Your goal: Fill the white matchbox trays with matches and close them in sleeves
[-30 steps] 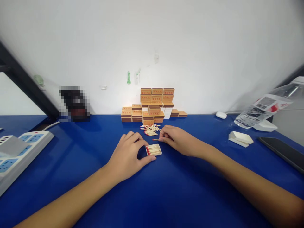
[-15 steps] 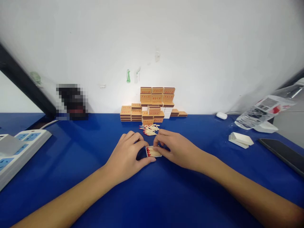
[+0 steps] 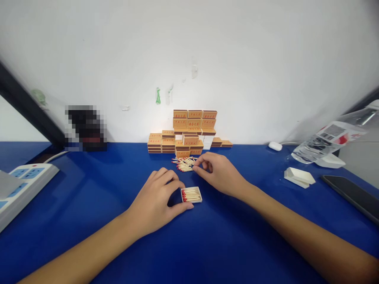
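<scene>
A small white matchbox tray (image 3: 199, 200) lies on the blue table, partly filled with red-headed matches (image 3: 191, 195). My left hand (image 3: 161, 197) holds it from the left, forefinger along the far side and thumb along the near side. Beyond the tray lies a loose pile of matches (image 3: 185, 163), red heads mostly to the left. My right hand (image 3: 216, 170) is at the right edge of this pile, thumb and forefinger closed around match ends. Behind the pile rise stacked yellow-orange matchboxes (image 3: 194, 123) against the wall.
On the left is a white power strip (image 3: 32, 185). To the right are a folded white paper piece (image 3: 299, 176), a white earbud case (image 3: 275, 146), a leaning clear plastic bottle (image 3: 325, 136) and a dark phone (image 3: 352, 193). A blurred dark object (image 3: 85, 128) stands back left.
My right hand has moved from the tray up and away to the loose match pile. My left hand stays at the tray, which is now more fully visible. The view has shifted slightly.
</scene>
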`<state>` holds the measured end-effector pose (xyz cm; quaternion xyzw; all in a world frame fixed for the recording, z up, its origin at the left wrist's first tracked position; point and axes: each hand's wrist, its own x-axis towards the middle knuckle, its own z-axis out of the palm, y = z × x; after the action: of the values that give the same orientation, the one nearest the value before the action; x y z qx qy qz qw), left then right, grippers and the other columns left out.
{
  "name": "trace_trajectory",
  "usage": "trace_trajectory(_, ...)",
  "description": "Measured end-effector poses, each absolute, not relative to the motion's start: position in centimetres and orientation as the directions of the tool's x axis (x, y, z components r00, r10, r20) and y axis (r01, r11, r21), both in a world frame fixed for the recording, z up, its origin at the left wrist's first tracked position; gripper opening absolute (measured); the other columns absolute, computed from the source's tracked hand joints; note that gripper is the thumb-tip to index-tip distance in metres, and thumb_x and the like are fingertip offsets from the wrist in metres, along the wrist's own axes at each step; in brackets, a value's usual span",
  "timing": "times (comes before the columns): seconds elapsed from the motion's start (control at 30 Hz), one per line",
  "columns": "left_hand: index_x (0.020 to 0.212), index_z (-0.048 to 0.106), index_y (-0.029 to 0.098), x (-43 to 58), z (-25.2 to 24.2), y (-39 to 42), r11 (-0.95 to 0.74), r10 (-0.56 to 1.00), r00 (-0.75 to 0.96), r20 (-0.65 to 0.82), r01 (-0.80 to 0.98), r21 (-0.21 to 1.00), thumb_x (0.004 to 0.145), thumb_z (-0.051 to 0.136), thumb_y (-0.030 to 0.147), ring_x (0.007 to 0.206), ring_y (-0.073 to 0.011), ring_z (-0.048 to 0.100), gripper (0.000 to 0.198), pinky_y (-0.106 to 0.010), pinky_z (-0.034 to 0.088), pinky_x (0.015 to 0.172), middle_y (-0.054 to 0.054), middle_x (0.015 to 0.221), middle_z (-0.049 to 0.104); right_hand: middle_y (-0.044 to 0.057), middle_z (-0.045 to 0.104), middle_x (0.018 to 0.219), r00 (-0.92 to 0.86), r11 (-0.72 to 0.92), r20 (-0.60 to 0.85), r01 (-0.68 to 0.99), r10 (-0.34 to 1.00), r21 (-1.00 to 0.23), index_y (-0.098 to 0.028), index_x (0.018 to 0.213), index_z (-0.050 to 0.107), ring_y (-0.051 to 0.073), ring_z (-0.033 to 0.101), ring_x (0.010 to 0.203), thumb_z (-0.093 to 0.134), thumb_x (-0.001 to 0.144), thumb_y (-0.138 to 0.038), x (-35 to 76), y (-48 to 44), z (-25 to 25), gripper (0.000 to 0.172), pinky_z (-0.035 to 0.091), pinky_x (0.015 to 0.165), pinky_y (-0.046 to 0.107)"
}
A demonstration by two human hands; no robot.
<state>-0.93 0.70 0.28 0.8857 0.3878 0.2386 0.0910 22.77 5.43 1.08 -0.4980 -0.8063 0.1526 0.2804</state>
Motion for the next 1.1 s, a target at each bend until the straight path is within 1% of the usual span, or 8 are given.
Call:
trace_trajectory(0.23, 0.104, 0.072, 0.022, -1.0, 0.3, 0.5, -0.656, 0.753, 0.556, 0.352, 0.676, 0.336, 0.090, 0.078, 0.051, 0.098, -0.0253, 0.058, 0.033, -0.045, 0.044, 0.086, -0.004, 0.103, 0.067, 0.000, 0.059, 0.083, -0.436, 0.492, 0.231, 0.731, 0.870, -0.473, -0.020, 0.088, 0.071, 0.014, 0.053, 0.073, 0.074, 0.093, -0.025, 22.5, 6.8, 0.4, 0.008, 0.038, 0.068, 0.028)
trace_trajectory(0.37, 0.102, 0.072, 0.021, -1.0, 0.3, 0.6, -0.641, 0.765, 0.542, 0.349, 0.694, 0.328, 0.092, 0.076, 0.051, 0.096, -0.0253, 0.057, 0.032, -0.045, 0.046, 0.087, -0.005, 0.100, 0.067, 0.000, 0.058, 0.083, -0.481, 0.523, 0.212, 0.731, 0.850, -0.438, -0.019, 0.087, 0.069, 0.014, 0.053, 0.074, 0.070, 0.096, -0.020, 22.5, 6.7, 0.7, 0.009, 0.037, 0.068, 0.027)
trace_trajectory(0.5, 0.101, 0.072, 0.021, -1.0, 0.3, 0.7, -0.627, 0.776, 0.532, 0.340, 0.710, 0.320, 0.091, 0.076, 0.051, 0.096, -0.0259, 0.057, 0.032, -0.046, 0.046, 0.087, -0.005, 0.100, 0.067, 0.002, 0.061, 0.085, -0.534, 0.541, 0.145, 0.732, 0.833, -0.414, -0.019, 0.086, 0.066, 0.016, 0.053, 0.077, 0.065, 0.100, -0.021, 23.0, 6.3, 1.1, 0.014, 0.038, 0.070, 0.028)
trace_trajectory(0.63, 0.102, 0.072, 0.021, -1.0, 0.3, 0.8, -0.623, 0.779, 0.526, 0.341, 0.711, 0.326, 0.092, 0.075, 0.052, 0.096, -0.0258, 0.057, 0.032, -0.046, 0.047, 0.088, -0.005, 0.100, 0.067, 0.005, 0.064, 0.091, -0.576, 0.546, 0.076, 0.713, 0.814, -0.439, -0.019, 0.089, 0.063, 0.019, 0.056, 0.083, 0.057, 0.104, -0.027, 24.1, 5.5, 2.0, 0.018, 0.041, 0.073, 0.031)
trace_trajectory(0.8, 0.102, 0.072, 0.021, -1.0, 0.3, 0.9, -0.620, 0.781, 0.517, 0.349, 0.706, 0.342, 0.091, 0.076, 0.051, 0.095, -0.0251, 0.058, 0.032, -0.045, 0.047, 0.088, -0.004, 0.100, 0.067, 0.005, 0.064, 0.098, -0.585, 0.538, 0.072, 0.682, 0.808, -0.495, -0.021, 0.094, 0.061, 0.019, 0.057, 0.085, 0.049, 0.108, -0.036, 24.8, 3.9, 3.2, 0.024, 0.043, 0.076, 0.032)
trace_trajectory(0.9, 0.104, 0.072, 0.021, -1.1, 0.2, 0.9, -0.628, 0.776, 0.528, 0.345, 0.694, 0.351, 0.091, 0.077, 0.051, 0.097, -0.0254, 0.058, 0.033, -0.045, 0.047, 0.088, -0.004, 0.101, 0.068, 0.004, 0.063, 0.100, -0.606, 0.546, 0.054, 0.670, 0.794, -0.504, -0.021, 0.095, 0.060, 0.017, 0.057, 0.082, 0.049, 0.109, -0.036, 24.3, 2.9, 3.3, 0.023, 0.044, 0.074, 0.031)
trace_trajectory(1.0, 0.106, 0.072, 0.022, -1.2, 0.2, 0.8, -0.646, 0.763, 0.551, 0.338, 0.677, 0.353, 0.091, 0.077, 0.051, 0.099, -0.0258, 0.059, 0.033, -0.045, 0.046, 0.087, -0.004, 0.103, 0.069, 0.005, 0.063, 0.103, -0.633, 0.570, 0.019, 0.684, 0.774, -0.456, -0.020, 0.096, 0.059, 0.017, 0.058, 0.081, 0.051, 0.108, -0.031, 23.4, 2.2, 2.8, 0.018, 0.043, 0.072, 0.031)
trace_trajectory(1.1, 0.107, 0.071, 0.022, -1.1, 0.2, 0.9, -0.657, 0.754, 0.564, 0.338, 0.667, 0.351, 0.092, 0.076, 0.050, 0.101, -0.0263, 0.059, 0.032, -0.045, 0.045, 0.088, -0.005, 0.105, 0.069, 0.005, 0.064, 0.103, -0.641, 0.594, 0.040, 0.684, 0.767, -0.424, -0.020, 0.095, 0.059, 0.017, 0.058, 0.080, 0.054, 0.106, -0.026, 22.8, 2.0, 2.4, 0.014, 0.042, 0.070, 0.031)
